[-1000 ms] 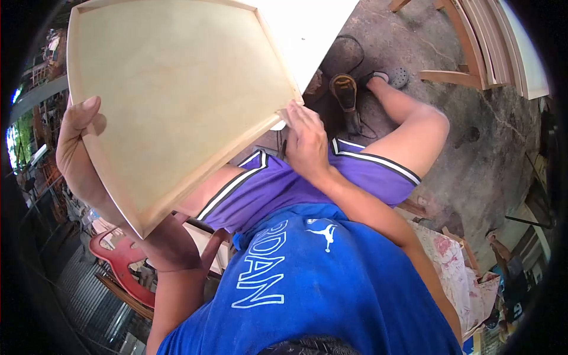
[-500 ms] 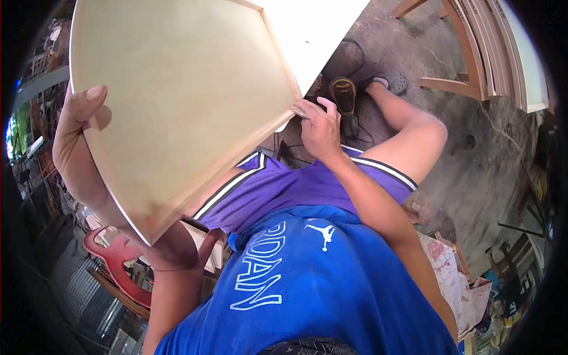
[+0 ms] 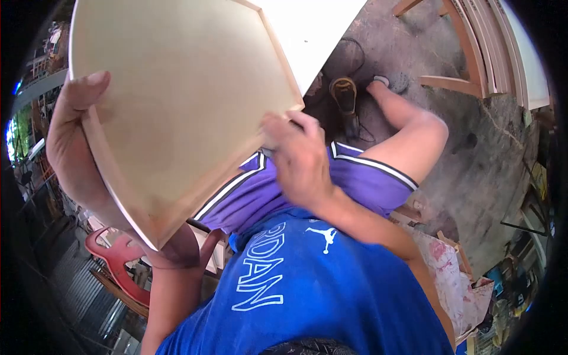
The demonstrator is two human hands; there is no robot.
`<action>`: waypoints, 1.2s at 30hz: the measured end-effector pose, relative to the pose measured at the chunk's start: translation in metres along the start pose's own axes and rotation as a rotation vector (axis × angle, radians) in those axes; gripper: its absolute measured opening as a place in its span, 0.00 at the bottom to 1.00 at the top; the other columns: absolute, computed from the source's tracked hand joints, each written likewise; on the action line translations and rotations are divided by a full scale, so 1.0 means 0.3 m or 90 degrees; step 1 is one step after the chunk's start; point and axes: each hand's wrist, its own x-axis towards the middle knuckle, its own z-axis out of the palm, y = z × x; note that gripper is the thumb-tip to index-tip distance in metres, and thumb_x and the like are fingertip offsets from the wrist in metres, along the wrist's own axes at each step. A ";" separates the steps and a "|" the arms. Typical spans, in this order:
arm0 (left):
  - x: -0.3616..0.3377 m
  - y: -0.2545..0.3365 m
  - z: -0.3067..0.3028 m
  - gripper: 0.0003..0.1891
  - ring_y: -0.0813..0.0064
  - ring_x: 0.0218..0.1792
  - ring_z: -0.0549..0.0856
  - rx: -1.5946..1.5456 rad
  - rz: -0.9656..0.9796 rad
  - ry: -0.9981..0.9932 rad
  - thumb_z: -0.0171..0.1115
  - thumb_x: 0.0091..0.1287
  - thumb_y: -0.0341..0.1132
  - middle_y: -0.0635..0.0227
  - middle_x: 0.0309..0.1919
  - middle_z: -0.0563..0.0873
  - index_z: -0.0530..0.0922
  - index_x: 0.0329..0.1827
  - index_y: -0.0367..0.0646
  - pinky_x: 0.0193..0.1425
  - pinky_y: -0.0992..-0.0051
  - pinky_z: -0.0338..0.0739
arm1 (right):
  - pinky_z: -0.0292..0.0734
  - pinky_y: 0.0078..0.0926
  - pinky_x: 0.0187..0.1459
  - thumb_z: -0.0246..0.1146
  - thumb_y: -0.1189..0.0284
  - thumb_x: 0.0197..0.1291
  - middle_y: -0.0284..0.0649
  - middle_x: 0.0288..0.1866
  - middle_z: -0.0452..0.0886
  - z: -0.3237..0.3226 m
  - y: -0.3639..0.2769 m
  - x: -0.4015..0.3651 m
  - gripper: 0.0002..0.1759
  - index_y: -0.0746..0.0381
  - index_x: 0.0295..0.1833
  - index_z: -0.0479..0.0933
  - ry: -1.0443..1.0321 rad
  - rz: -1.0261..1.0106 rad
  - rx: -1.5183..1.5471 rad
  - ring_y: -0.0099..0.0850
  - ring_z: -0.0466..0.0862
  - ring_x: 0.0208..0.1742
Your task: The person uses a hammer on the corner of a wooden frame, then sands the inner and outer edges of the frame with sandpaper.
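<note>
A pale wooden panel [image 3: 183,89] with a raised rim, like a shallow tray or a cabinet door's back, tilts in front of me. My left hand [image 3: 80,136] grips its left edge, thumb over the rim and the other fingers hidden behind. At the near edge, my right hand [image 3: 299,157] presses with bent fingers against the rim. Its fingertips are blurred, and whatever small thing they pinch cannot be made out. Beyond the panel lies a white board [image 3: 319,35], touching or close behind the panel's right corner.
A power tool [image 3: 344,94] with a dark cord rests on the floor between my feet. Several boards [image 3: 503,47] lean on a wooden frame at upper right. A red curved chair part [image 3: 121,266] is at lower left; stained cloth or paper [image 3: 449,272] lies at right.
My right hand has slid left and nearer along the panel's near rim, away from its right corner. The left hand and panel stay almost in place.
</note>
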 end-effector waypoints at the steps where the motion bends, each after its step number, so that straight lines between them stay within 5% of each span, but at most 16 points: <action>1: -0.015 0.002 0.043 0.17 0.59 0.39 0.93 -0.072 -0.014 -0.018 0.62 0.67 0.29 0.45 0.46 0.90 0.81 0.55 0.24 0.48 0.66 0.89 | 0.70 0.53 0.66 0.63 0.82 0.54 0.45 0.60 0.88 -0.057 -0.107 0.037 0.27 0.63 0.62 0.82 -0.007 -0.016 0.019 0.54 0.79 0.65; 5: -0.004 -0.003 0.033 0.18 0.61 0.40 0.93 -0.105 -0.001 -0.036 0.61 0.67 0.28 0.45 0.47 0.90 0.80 0.57 0.24 0.48 0.67 0.89 | 0.70 0.54 0.66 0.63 0.80 0.54 0.48 0.59 0.88 -0.003 0.101 -0.009 0.24 0.65 0.59 0.83 -0.032 0.018 -0.092 0.55 0.78 0.65; 10: -0.023 0.008 0.059 0.19 0.61 0.41 0.93 -0.116 -0.062 -0.077 0.61 0.67 0.26 0.45 0.48 0.89 0.79 0.59 0.25 0.49 0.67 0.89 | 0.69 0.54 0.67 0.63 0.79 0.55 0.48 0.59 0.88 -0.062 -0.104 0.029 0.23 0.64 0.58 0.84 0.001 -0.033 -0.014 0.55 0.79 0.66; 13: -0.014 0.012 0.057 0.18 0.63 0.39 0.93 -0.131 -0.074 -0.097 0.62 0.67 0.27 0.48 0.45 0.90 0.80 0.58 0.26 0.47 0.68 0.89 | 0.69 0.54 0.68 0.63 0.79 0.54 0.47 0.59 0.88 -0.041 0.032 0.015 0.22 0.65 0.57 0.84 -0.012 -0.074 -0.078 0.55 0.79 0.65; 15: -0.007 0.003 0.045 0.17 0.64 0.36 0.92 0.015 0.025 0.043 0.63 0.67 0.28 0.50 0.43 0.90 0.80 0.56 0.27 0.45 0.70 0.89 | 0.68 0.51 0.70 0.61 0.85 0.50 0.48 0.61 0.88 -0.018 0.097 -0.001 0.26 0.68 0.58 0.84 -0.056 0.037 -0.123 0.56 0.79 0.66; 19: -0.007 -0.010 0.062 0.17 0.66 0.34 0.92 0.028 0.037 0.070 0.64 0.66 0.29 0.50 0.42 0.90 0.81 0.55 0.27 0.43 0.72 0.89 | 0.69 0.53 0.69 0.63 0.85 0.49 0.47 0.63 0.87 -0.098 -0.201 0.058 0.27 0.67 0.59 0.85 -0.002 -0.050 0.063 0.57 0.79 0.65; 26: 0.016 -0.009 0.019 0.24 0.59 0.40 0.92 0.061 0.068 0.039 0.61 0.68 0.32 0.46 0.47 0.89 0.76 0.64 0.26 0.49 0.63 0.90 | 0.70 0.52 0.66 0.63 0.84 0.50 0.47 0.59 0.88 -0.062 -0.028 0.011 0.27 0.68 0.59 0.84 -0.043 0.007 -0.106 0.54 0.79 0.66; 31: 0.000 -0.009 0.074 0.23 0.58 0.41 0.93 -0.018 0.027 -0.039 0.59 0.67 0.29 0.46 0.46 0.89 0.75 0.64 0.25 0.50 0.62 0.90 | 0.68 0.57 0.68 0.63 0.81 0.48 0.46 0.61 0.88 -0.163 -0.299 0.072 0.28 0.66 0.60 0.84 -0.018 -0.107 0.067 0.56 0.78 0.68; 33: 0.003 -0.009 0.076 0.14 0.71 0.39 0.89 -0.088 0.001 -0.036 0.61 0.64 0.25 0.61 0.41 0.88 0.82 0.52 0.34 0.48 0.71 0.85 | 0.68 0.57 0.68 0.62 0.81 0.49 0.47 0.61 0.88 -0.142 -0.249 0.076 0.28 0.67 0.60 0.84 -0.022 -0.106 0.037 0.57 0.78 0.68; 36: 0.029 -0.006 0.036 0.15 0.71 0.39 0.89 0.001 0.047 -0.053 0.61 0.64 0.25 0.61 0.41 0.88 0.82 0.53 0.34 0.48 0.71 0.85 | 0.68 0.57 0.68 0.62 0.82 0.51 0.48 0.63 0.87 -0.096 -0.132 0.058 0.28 0.66 0.62 0.83 -0.047 -0.077 -0.047 0.57 0.78 0.68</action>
